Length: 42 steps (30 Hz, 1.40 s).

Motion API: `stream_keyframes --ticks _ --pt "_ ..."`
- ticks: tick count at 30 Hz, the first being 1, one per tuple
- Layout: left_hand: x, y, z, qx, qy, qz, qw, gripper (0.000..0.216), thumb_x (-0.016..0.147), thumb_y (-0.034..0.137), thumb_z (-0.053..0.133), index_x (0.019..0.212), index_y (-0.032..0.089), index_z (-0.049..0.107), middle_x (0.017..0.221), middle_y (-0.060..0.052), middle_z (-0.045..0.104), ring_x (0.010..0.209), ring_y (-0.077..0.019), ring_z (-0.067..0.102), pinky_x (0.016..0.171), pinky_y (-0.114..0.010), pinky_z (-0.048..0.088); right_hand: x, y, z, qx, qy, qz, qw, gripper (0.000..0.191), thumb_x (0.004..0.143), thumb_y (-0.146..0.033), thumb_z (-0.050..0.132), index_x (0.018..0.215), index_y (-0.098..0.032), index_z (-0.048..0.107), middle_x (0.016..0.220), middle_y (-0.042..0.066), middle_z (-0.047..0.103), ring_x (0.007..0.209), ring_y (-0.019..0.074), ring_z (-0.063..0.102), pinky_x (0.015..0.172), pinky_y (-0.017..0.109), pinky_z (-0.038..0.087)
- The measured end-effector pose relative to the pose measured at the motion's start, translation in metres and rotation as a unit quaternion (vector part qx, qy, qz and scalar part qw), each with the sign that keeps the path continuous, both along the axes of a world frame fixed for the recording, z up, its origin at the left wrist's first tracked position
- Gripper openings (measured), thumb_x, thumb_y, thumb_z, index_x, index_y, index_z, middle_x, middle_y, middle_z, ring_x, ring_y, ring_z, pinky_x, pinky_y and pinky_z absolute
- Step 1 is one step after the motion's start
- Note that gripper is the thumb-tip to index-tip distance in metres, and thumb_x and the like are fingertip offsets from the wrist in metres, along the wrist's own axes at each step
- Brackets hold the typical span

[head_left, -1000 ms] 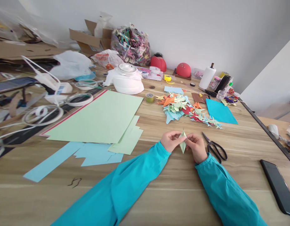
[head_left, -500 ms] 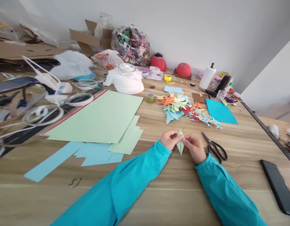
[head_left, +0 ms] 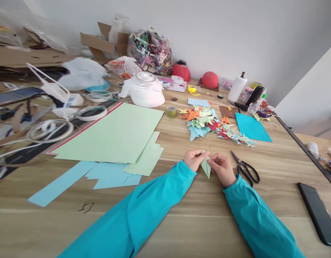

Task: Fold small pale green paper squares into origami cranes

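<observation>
Between my two hands is a pale green folded paper diamond (head_left: 206, 168), held just above the wooden table with its lower point tilted to the right. My left hand (head_left: 193, 160) pinches its upper left side between thumb and fingers. From the other side, my right hand (head_left: 221, 167) grips its right edge, the thumb lying on the front. Part of the diamond is hidden behind the fingers. Beyond the hands lies a pile of folded paper cranes (head_left: 204, 122) in green, orange, red and blue. Black-handled scissors (head_left: 247, 170) rest close to my right hand.
Large green sheets (head_left: 111, 134) and cut blue paper pieces (head_left: 108, 175) lie to the left. A turquoise sheet (head_left: 253, 126) is at the right, with a phone (head_left: 317, 215) near the right edge. Coiled cables (head_left: 49, 130) clutter the far left. A thread spool (head_left: 171, 111) stands mid-table.
The folded paper has turned slightly in my fingers, its lower point swinging to the right. Both hands keep their hold in nearly the same place.
</observation>
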<state>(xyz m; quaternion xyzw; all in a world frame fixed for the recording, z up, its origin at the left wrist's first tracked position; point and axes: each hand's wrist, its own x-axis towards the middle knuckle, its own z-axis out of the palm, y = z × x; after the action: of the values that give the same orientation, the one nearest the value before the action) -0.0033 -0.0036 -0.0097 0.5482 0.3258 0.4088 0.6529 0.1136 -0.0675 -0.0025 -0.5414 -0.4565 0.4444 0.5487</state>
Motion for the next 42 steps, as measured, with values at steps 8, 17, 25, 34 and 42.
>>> stream_keyframes --ticks 8,17,25,34,42 --pt "0.0 0.0 0.004 -0.101 -0.044 -0.004 0.994 0.038 0.06 0.048 0.064 0.06 0.01 0.064 0.047 -0.001 0.055 0.044 -0.0096 0.049 0.044 -0.022 0.039 0.001 0.0 -0.001 -0.001 0.0 0.011 1.0 0.021 0.066 -0.033 0.068 0.064 -0.015 0.056 0.05 -0.003 0.057 0.042 0.0076 0.048 0.041 0.019 0.037" --pt "0.001 0.0 0.005 -0.097 -0.068 0.039 0.992 0.031 0.05 0.039 0.074 0.06 0.011 0.064 0.055 0.0 0.06 0.05 -0.0106 0.053 0.051 -0.023 0.044 0.001 0.0 0.0 -0.005 0.017 -0.016 1.0 0.019 0.065 -0.031 0.068 0.064 -0.016 0.056 0.048 -0.004 0.055 0.04 0.007 0.046 0.04 0.019 0.036" --pt "0.002 0.006 -0.003 -0.089 -0.068 0.048 0.992 0.03 0.056 0.04 0.07 0.062 0.011 0.066 0.057 -0.002 0.062 0.054 -0.012 0.055 0.053 -0.024 0.045 0.002 -0.001 -0.002 0.003 0.015 -0.009 1.0 0.018 0.065 -0.03 0.068 0.068 -0.015 0.058 0.051 -0.003 0.057 0.04 0.0068 0.048 0.039 0.018 0.036" --pt "0.001 -0.002 0.01 -0.097 -0.052 0.026 0.994 0.033 0.043 0.024 0.077 0.071 0.011 0.067 0.054 -0.001 0.063 0.051 -0.0125 0.057 0.046 -0.023 0.047 0.004 0.003 -0.004 0.024 0.059 -0.061 0.996 0.018 0.068 -0.031 0.066 0.075 -0.015 0.06 0.047 -0.003 0.057 0.039 0.007 0.047 0.037 0.018 0.035" --pt "0.002 0.001 0.007 -0.102 -0.06 0.045 0.992 0.038 0.043 0.025 0.076 0.077 0.011 0.069 0.068 -0.004 0.067 0.06 -0.0155 0.06 0.052 -0.027 0.051 0.005 0.002 -0.006 0.025 0.062 -0.049 0.997 0.018 0.069 -0.027 0.065 0.082 -0.015 0.06 0.049 -0.003 0.057 0.041 0.0076 0.049 0.038 0.017 0.036"
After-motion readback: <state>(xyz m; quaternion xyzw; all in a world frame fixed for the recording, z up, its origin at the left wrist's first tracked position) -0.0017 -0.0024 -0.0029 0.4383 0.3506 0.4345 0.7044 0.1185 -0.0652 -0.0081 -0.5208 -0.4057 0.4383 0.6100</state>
